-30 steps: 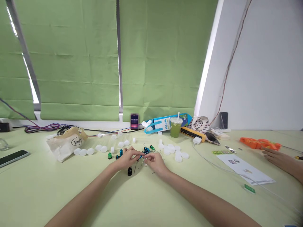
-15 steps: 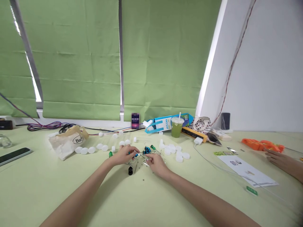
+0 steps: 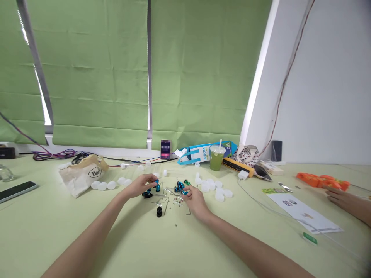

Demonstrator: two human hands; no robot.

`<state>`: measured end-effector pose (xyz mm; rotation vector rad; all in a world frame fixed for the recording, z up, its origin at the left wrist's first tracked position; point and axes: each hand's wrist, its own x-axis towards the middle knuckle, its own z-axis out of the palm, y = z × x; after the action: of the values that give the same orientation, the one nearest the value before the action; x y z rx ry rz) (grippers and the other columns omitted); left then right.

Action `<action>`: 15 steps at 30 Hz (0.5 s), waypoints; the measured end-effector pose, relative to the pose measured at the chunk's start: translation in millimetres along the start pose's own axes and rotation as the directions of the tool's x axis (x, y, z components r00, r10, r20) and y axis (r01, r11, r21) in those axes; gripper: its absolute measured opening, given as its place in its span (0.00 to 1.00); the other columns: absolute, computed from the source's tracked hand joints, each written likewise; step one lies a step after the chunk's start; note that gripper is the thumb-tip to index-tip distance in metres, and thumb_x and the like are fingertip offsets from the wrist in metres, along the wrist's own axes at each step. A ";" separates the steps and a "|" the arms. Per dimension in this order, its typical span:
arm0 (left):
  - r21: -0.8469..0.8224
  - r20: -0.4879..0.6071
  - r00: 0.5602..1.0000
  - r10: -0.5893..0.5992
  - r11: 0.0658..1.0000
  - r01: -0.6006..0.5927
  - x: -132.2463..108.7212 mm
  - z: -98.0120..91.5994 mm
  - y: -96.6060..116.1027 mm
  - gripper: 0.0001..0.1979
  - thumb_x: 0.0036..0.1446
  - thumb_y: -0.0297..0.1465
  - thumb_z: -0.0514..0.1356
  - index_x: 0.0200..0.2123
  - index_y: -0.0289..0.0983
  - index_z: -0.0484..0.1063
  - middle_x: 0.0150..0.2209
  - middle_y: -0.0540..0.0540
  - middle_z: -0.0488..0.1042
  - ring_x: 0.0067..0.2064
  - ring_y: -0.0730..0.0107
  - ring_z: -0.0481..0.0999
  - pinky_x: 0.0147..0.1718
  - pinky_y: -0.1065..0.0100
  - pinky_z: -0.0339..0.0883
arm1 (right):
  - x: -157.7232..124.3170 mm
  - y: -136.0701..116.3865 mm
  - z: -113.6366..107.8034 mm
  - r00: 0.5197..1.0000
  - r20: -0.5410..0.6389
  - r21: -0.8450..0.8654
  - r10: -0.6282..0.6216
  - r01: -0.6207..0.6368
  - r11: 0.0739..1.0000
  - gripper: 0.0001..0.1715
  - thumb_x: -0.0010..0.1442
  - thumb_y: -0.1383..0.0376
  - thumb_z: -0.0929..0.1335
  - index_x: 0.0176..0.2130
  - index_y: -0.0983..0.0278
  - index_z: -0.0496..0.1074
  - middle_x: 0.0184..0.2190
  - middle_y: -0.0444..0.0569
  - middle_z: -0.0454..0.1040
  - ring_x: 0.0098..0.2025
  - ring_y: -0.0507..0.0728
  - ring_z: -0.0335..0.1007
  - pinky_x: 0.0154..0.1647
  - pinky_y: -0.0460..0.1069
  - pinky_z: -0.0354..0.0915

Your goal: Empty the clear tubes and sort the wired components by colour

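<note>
My left hand [image 3: 141,184] is curled over small blue and black parts [image 3: 150,190] on the pale green table [image 3: 87,231], its fingers closed around one I cannot make out. My right hand [image 3: 194,198] rests to the right, its fingertips pinching a small blue piece [image 3: 184,192] beside a cluster of blue and green knobs [image 3: 180,185]. Between the hands lie thin metal hex keys [image 3: 165,204] and a black knob [image 3: 159,211].
White round caps lie in a row [image 3: 107,185] on the left and a pile [image 3: 216,187] on the right. A cloth bag [image 3: 82,173], a phone [image 3: 16,191], a green drink [image 3: 216,157], a paper sheet [image 3: 304,212], an orange tool [image 3: 320,180] and another person's hand [image 3: 344,199] surround the area.
The hands have drawn apart: the left moved left onto the blue and black parts, the right moved slightly right and up. The view has shifted a little.
</note>
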<state>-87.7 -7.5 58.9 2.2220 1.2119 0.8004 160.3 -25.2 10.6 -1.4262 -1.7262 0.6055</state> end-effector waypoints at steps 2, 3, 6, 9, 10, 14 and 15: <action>0.013 0.001 1.000 -0.016 1.000 0.016 -1.2 -0.8 -3.1 0.18 0.51 0.45 0.52 0.37 0.37 0.68 0.37 0.46 0.73 0.39 0.66 0.72 0.37 0.68 0.65 | -0.8 -2.4 -2.1 1.000 -0.008 -0.012 0.018 -0.018 1.000 0.11 0.48 0.68 0.65 0.34 0.68 0.70 0.20 0.46 0.72 0.23 0.52 0.65 0.25 0.45 0.58; 0.034 -0.003 1.000 -0.024 0.999 0.025 -1.8 -1.3 -4.2 0.18 0.50 0.45 0.52 0.36 0.38 0.68 0.37 0.46 0.73 0.39 0.65 0.72 0.37 0.68 0.65 | -1.1 -3.0 -2.7 1.000 -0.003 -0.021 0.029 -0.029 0.999 0.09 0.47 0.68 0.65 0.32 0.67 0.71 0.20 0.46 0.72 0.23 0.52 0.66 0.25 0.44 0.58; 0.150 -0.028 0.999 -0.034 0.988 0.038 -3.2 -2.6 -6.0 0.17 0.50 0.45 0.53 0.35 0.40 0.69 0.36 0.47 0.74 0.40 0.63 0.71 0.39 0.65 0.63 | -1.0 -3.2 -3.4 0.999 -0.002 -0.062 0.051 -0.051 0.997 0.04 0.47 0.69 0.65 0.25 0.67 0.71 0.19 0.47 0.71 0.22 0.52 0.66 0.23 0.44 0.56; 0.288 -0.060 0.998 -0.024 0.957 0.040 -3.6 -1.9 -7.3 0.15 0.50 0.44 0.53 0.35 0.42 0.70 0.36 0.47 0.74 0.44 0.58 0.68 0.44 0.58 0.57 | -1.3 -5.7 -5.0 0.999 -0.022 -0.072 0.024 -0.025 0.997 0.08 0.46 0.68 0.65 0.18 0.66 0.68 0.18 0.46 0.70 0.22 0.51 0.64 0.22 0.44 0.55; 0.321 -0.063 0.998 -0.024 0.946 0.043 -3.6 -1.3 -8.4 0.15 0.50 0.44 0.53 0.35 0.42 0.70 0.36 0.47 0.74 0.45 0.57 0.66 0.45 0.56 0.55 | -2.3 -8.3 -6.6 0.999 0.021 -0.035 0.029 -0.028 0.999 0.09 0.47 0.68 0.65 0.18 0.66 0.67 0.16 0.46 0.69 0.20 0.50 0.63 0.21 0.43 0.55; 0.393 -0.075 0.997 -0.026 0.918 0.054 -2.8 2.3 -16.1 0.14 0.49 0.43 0.53 0.34 0.43 0.70 0.36 0.46 0.74 0.47 0.53 0.63 0.45 0.55 0.53 | -14.2 -27.4 -19.2 0.767 0.640 0.247 0.042 -0.258 0.934 0.11 0.49 0.63 0.64 0.21 0.66 0.63 0.16 0.44 0.69 0.13 0.46 0.57 0.16 0.42 0.54; 0.404 -0.083 0.996 -0.019 0.913 0.051 -2.5 3.3 -18.2 0.14 0.49 0.43 0.53 0.34 0.43 0.71 0.37 0.46 0.74 0.47 0.53 0.63 0.44 0.56 0.53 | -18.5 -32.7 -22.7 0.615 0.788 0.267 0.001 -0.343 0.901 0.10 0.48 0.62 0.65 0.22 0.67 0.63 0.19 0.45 0.72 0.14 0.47 0.60 0.17 0.43 0.57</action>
<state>-97.1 -1.1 44.1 2.5037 1.5705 0.6717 160.7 -53.9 43.7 -1.0891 -1.9137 1.8015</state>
